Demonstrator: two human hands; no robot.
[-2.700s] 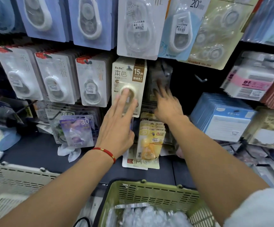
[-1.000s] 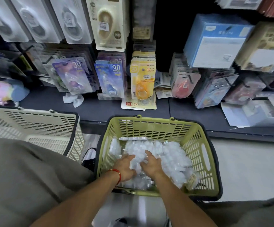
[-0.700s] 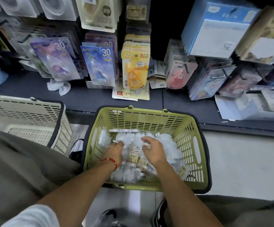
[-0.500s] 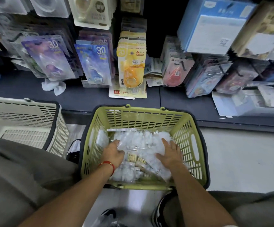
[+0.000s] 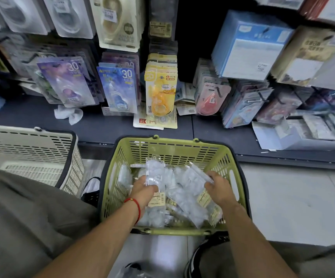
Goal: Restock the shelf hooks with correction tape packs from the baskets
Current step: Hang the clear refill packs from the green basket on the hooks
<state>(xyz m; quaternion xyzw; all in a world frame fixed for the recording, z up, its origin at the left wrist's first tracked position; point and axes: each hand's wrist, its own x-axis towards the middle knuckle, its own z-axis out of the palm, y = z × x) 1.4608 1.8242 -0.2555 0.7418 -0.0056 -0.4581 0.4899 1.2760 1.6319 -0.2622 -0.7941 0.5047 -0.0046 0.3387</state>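
Head cam: my left hand [image 5: 145, 190] grips a clear correction tape pack [image 5: 156, 175] upright, right hand [image 5: 219, 187] pinches another pack's edge [image 5: 199, 173], both arms reaching down into the green basket [image 5: 182, 152] below the shelf [image 5: 102, 127].

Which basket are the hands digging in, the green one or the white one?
The green basket, right in front of the person. Both hands, left hand and right hand, are inside it gripping clear packs. The white basket sits untouched to its left.
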